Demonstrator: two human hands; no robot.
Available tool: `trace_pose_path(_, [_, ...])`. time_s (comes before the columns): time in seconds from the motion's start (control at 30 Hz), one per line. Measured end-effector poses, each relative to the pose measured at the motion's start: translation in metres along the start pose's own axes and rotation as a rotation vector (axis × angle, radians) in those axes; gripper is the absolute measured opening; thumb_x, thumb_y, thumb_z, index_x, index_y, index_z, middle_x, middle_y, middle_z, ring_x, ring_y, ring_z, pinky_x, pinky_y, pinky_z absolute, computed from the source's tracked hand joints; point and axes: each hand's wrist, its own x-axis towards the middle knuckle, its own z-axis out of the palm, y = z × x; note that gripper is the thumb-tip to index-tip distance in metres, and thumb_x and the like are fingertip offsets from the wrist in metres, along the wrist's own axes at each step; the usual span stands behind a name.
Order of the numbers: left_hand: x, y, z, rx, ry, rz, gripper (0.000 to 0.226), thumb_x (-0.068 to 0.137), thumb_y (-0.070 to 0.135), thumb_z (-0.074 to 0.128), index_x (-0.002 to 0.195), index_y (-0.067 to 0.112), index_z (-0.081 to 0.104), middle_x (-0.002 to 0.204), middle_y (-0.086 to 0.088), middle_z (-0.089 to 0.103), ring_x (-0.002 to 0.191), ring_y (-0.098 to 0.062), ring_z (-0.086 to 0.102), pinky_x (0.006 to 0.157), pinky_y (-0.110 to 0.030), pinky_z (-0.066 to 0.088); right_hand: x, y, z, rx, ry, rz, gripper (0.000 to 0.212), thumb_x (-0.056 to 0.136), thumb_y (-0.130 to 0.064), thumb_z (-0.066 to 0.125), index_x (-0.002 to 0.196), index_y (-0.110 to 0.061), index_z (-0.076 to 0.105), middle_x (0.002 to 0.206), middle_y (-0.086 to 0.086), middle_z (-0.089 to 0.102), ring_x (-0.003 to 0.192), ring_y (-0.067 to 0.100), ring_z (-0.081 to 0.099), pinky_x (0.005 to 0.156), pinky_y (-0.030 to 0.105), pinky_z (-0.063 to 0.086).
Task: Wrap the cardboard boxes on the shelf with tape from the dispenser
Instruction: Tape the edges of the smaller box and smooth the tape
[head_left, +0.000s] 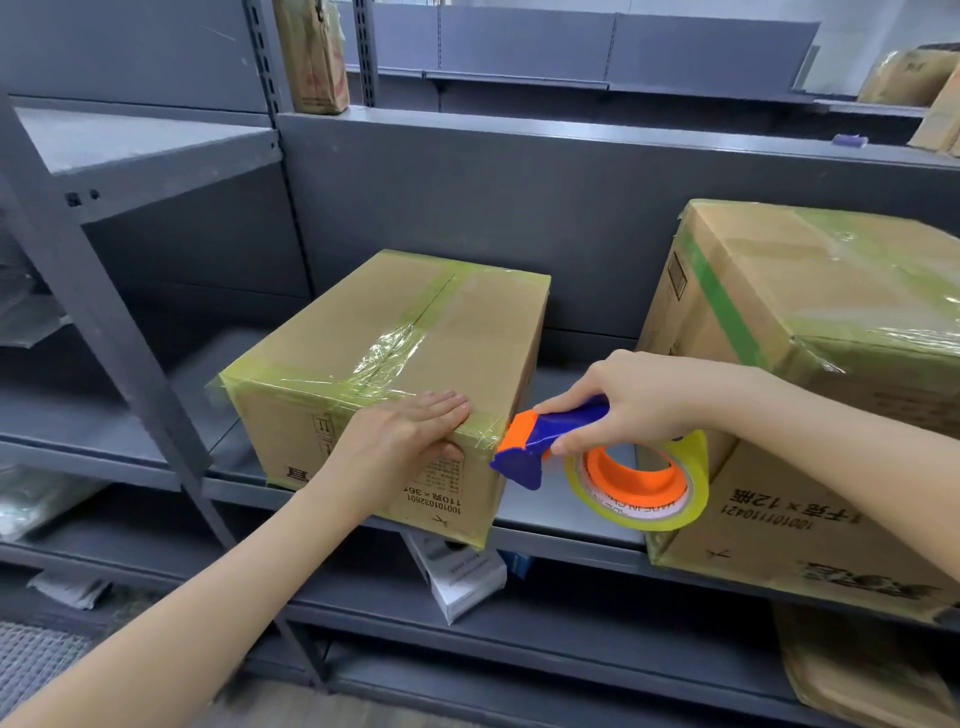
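Fingers (441, 408) on the left hand (400, 441) are straight and pressed together on my feed, lying flat on the top front edge of the smaller cardboard box (363, 332), with the thumb down on its front face. That box sits dead centre on the grey shelf (561, 512), already carrying yellowish tape along its edges and a crinkly strip over the top seam.

Over at 3 o'clock from that hand, the right hand (644, 400) has its fingers (571, 400) curled round the blue handle of the tape dispenser (545, 436). The orange and blue head is right up against the box's front right corner, touching it as far as I can tell. The tape roll (691, 467), yellow on an orange hub, hangs at about 6 o'clock under the right hand.

The bigger cardboard box (810, 322) is at 3 o'clock on the same shelf, also taped, just beside the roll. One level down, at 6 o'clock from the smaller box, a white carton (462, 582) sits tilted.
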Motion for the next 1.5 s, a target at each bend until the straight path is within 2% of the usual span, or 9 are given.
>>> trace_pose_path(0.17, [0.0, -0.001, 0.001, -0.002, -0.006, 0.011, 0.04, 0.067, 0.024, 0.07, 0.104, 0.007, 0.073, 0.108, -0.004, 0.07, 0.1, -0.017, 0.066, 0.087, -0.031, 0.052, 0.001, -0.002, -0.001, -0.127, 0.059, -0.037, 0.049, 0.082, -0.065, 0.049, 0.129, -0.05, 0.049, 0.086, -0.01, 0.063, 0.068, 0.01, 0.052, 0.055, 0.019, 0.037])
trace_pose_path(0.4, [0.0, -0.001, 0.001, -0.028, -0.014, 0.004, 0.04, 0.067, 0.023, 0.07, 0.104, 0.007, 0.072, 0.108, -0.004, 0.07, 0.101, -0.018, 0.066, 0.092, -0.027, 0.046, 0.003, -0.002, -0.006, -0.273, 0.083, -0.098, 0.052, 0.083, -0.065, 0.047, 0.132, -0.048, 0.046, 0.08, -0.012, 0.062, 0.067, 0.009, 0.053, 0.057, 0.02, 0.039])
trace_pose_path(0.6, [0.0, 0.0, 0.0, -0.033, -0.016, -0.004, 0.04, 0.067, 0.023, 0.069, 0.104, 0.007, 0.073, 0.108, -0.005, 0.07, 0.1, -0.02, 0.066, 0.093, -0.026, 0.044, 0.004, -0.012, -0.011, -0.345, 0.092, -0.095, 0.051, 0.086, -0.062, 0.047, 0.132, -0.042, 0.049, 0.066, -0.023, 0.043, 0.062, 0.002, 0.045, 0.054, 0.017, 0.033])
trace_pose_path(0.77, [0.001, 0.002, -0.002, -0.021, -0.017, 0.002, 0.04, 0.066, 0.024, 0.069, 0.102, 0.009, 0.073, 0.106, -0.004, 0.07, 0.099, -0.018, 0.066, 0.083, -0.029, 0.052, 0.007, -0.015, -0.008, -0.219, 0.059, -0.047, 0.048, 0.084, -0.06, 0.052, 0.127, -0.04, 0.055, 0.076, -0.014, 0.056, 0.064, 0.008, 0.049, 0.058, 0.021, 0.039])
trace_pose_path(0.9, [0.001, 0.0, -0.002, -0.035, -0.03, 0.0, 0.04, 0.067, 0.025, 0.068, 0.103, 0.009, 0.073, 0.108, -0.003, 0.069, 0.1, -0.017, 0.066, 0.082, -0.031, 0.054, 0.016, -0.007, -0.018, -0.06, -0.04, -0.02, 0.049, 0.081, -0.061, 0.057, 0.124, -0.038, 0.059, 0.096, -0.008, 0.066, 0.081, 0.012, 0.055, 0.069, 0.023, 0.045])
trace_pose_path(1.07, [0.0, -0.001, 0.001, -0.049, -0.028, -0.015, 0.04, 0.066, 0.026, 0.069, 0.103, 0.01, 0.073, 0.107, -0.003, 0.07, 0.1, -0.017, 0.066, 0.082, -0.033, 0.054, 0.034, -0.025, 0.025, -0.402, -0.053, -0.082, 0.054, 0.077, -0.069, 0.053, 0.116, -0.035, 0.064, 0.082, -0.007, 0.063, 0.083, 0.018, 0.058, 0.068, 0.028, 0.048])
trace_pose_path(1.2, [0.0, -0.005, 0.004, -0.045, -0.029, -0.011, 0.04, 0.068, 0.027, 0.069, 0.105, 0.012, 0.072, 0.109, -0.001, 0.069, 0.102, -0.015, 0.065, 0.084, -0.033, 0.054, 0.034, -0.02, 0.015, -0.352, -0.03, -0.036, 0.055, 0.078, -0.07, 0.051, 0.121, -0.036, 0.062, 0.086, -0.008, 0.062, 0.082, 0.015, 0.055, 0.067, 0.027, 0.045])
trace_pose_path(1.3, [-0.001, -0.005, 0.004, -0.029, -0.017, -0.002, 0.04, 0.069, 0.026, 0.07, 0.106, 0.011, 0.072, 0.11, -0.001, 0.069, 0.103, -0.016, 0.065, 0.083, -0.034, 0.055, 0.026, -0.019, 0.002, -0.409, 0.111, -0.013, 0.056, 0.081, -0.071, 0.042, 0.122, -0.037, 0.06, 0.091, -0.007, 0.063, 0.083, 0.017, 0.055, 0.066, 0.027, 0.042])
trace_pose_path(1.5, [0.002, 0.003, 0.003, 0.028, -0.02, 0.016, 0.052, 0.054, 0.023, 0.09, 0.1, 0.008, 0.074, 0.105, -0.004, 0.071, 0.096, -0.017, 0.068, 0.075, -0.031, 0.056, -0.007, -0.016, -0.017, -0.497, 0.627, 0.174, 0.046, 0.094, -0.051, 0.032, 0.133, -0.031, 0.045, 0.097, 0.003, 0.063, 0.09, 0.027, 0.061, 0.059, 0.028, 0.034])
